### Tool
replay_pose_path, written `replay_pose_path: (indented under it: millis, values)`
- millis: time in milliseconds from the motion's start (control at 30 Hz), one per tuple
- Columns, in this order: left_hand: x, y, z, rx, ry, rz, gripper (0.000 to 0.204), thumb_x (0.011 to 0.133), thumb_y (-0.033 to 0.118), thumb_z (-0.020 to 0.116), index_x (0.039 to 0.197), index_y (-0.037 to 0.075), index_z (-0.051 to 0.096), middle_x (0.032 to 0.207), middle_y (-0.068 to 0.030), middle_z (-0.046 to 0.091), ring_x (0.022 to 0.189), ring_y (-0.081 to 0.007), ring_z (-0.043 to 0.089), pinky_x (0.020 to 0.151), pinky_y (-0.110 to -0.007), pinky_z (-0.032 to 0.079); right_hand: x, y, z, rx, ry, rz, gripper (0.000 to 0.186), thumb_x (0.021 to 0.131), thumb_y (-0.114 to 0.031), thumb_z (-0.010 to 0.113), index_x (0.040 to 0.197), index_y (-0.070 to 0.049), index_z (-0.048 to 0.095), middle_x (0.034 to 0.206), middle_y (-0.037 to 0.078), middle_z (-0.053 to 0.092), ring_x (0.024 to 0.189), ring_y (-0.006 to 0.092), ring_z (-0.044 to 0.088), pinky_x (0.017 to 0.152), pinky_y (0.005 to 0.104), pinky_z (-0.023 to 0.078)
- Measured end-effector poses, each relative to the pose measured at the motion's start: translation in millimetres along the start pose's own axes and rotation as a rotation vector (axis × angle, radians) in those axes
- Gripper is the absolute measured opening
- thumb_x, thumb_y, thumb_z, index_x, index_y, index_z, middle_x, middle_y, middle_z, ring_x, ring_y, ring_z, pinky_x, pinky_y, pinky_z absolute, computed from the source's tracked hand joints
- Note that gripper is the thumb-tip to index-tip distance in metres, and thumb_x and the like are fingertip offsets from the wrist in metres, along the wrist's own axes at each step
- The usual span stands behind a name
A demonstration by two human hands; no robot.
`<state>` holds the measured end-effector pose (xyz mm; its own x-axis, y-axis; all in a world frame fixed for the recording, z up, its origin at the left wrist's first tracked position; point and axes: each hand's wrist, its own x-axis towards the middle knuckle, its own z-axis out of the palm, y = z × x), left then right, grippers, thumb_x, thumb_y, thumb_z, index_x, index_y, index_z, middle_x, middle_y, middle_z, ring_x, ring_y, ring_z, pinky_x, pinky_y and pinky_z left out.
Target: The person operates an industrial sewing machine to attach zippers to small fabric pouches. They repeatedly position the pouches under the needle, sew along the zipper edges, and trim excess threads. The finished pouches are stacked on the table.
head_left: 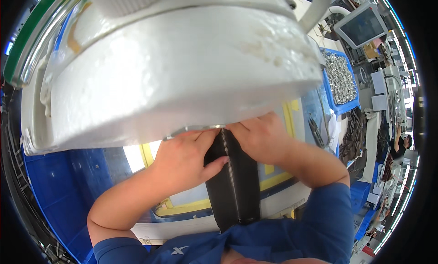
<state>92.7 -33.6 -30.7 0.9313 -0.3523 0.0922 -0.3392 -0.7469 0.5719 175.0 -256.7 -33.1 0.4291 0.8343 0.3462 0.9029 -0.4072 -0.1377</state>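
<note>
A long black fabric piece with a zipper point(235, 186) down its middle runs from under the white sewing machine head point(182, 67) toward my body. My left hand point(186, 158) is closed on its left edge, with the thumb lying across toward the zipper teeth. On the other edge, close under the machine, my right hand point(263, 137) presses and grips the fabric with bent fingers. The fingertips of both hands are partly hidden beneath the machine head. A thin metal edge point(196, 127) shows just above my left fingers. The needle area is out of sight.
Yellow tape point(191, 208) marks the table around the fabric. A blue bin point(59, 182) stands at the left. On the right lie dark snips point(315, 132), a blue tray point(338, 109) of metal fittings and a pile of dark strips point(352, 136). Another person point(399, 144) sits farther off.
</note>
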Motion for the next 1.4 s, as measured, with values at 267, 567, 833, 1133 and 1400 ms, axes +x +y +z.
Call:
replay_pose_path:
  millis: [267,567,833,1133,1400]
  values:
    - [3,-1,-3,-0.023,0.032,0.039,0.066,0.076,0.036,0.088,0.128,-0.002,0.070,0.138,-0.0173,0.068,0.101,-0.0338,0.071,0.090,-0.043,0.054,5,1,-1,0.010,-0.042,0.019,0.037,0.083,-0.012,0.064,0.114,0.006,0.071,0.098,0.012,0.068,0.089,0.0263,0.069,0.080,0.0389,0.053]
    - [4,-5,-3,0.026,0.073,0.103,0.065,0.081,0.039,0.084,0.129,-0.002,0.070,0.138,-0.0184,0.068,0.107,-0.0339,0.070,0.092,-0.043,0.053,8,-1,8,-0.039,0.043,0.034,0.027,0.084,-0.012,0.064,0.108,-0.001,0.071,0.099,0.009,0.068,0.089,0.0249,0.069,0.083,0.0377,0.053]
    - [-6,0,-24,0.086,-0.043,-0.204,0.059,0.084,0.036,0.083,0.128,-0.001,0.070,0.129,-0.0187,0.072,0.104,-0.0342,0.075,0.088,-0.041,0.061,33,-16,20,-0.066,-0.107,0.059,0.019,0.082,-0.012,0.066,0.099,-0.004,0.072,0.096,0.008,0.071,0.090,0.0250,0.071,0.083,0.0381,0.054]
    - [-7,-5,-22,0.153,-0.056,-0.161,0.058,0.087,0.037,0.080,0.132,0.002,0.068,0.115,-0.0154,0.076,0.090,-0.0315,0.075,0.072,-0.040,0.062,36,-23,18,-0.036,-0.111,0.081,0.016,0.078,-0.014,0.069,0.091,-0.004,0.070,0.088,0.009,0.070,0.083,0.0259,0.071,0.079,0.0380,0.056]
    - [-5,-3,-20,0.184,-0.076,-0.154,0.056,0.087,0.035,0.081,0.130,0.002,0.070,0.115,-0.0152,0.077,0.081,-0.0305,0.076,0.069,-0.038,0.062,33,-22,8,-0.094,-0.196,0.049,0.024,0.077,-0.016,0.071,0.096,-0.002,0.072,0.090,0.009,0.069,0.088,0.0252,0.070,0.078,0.0366,0.055]
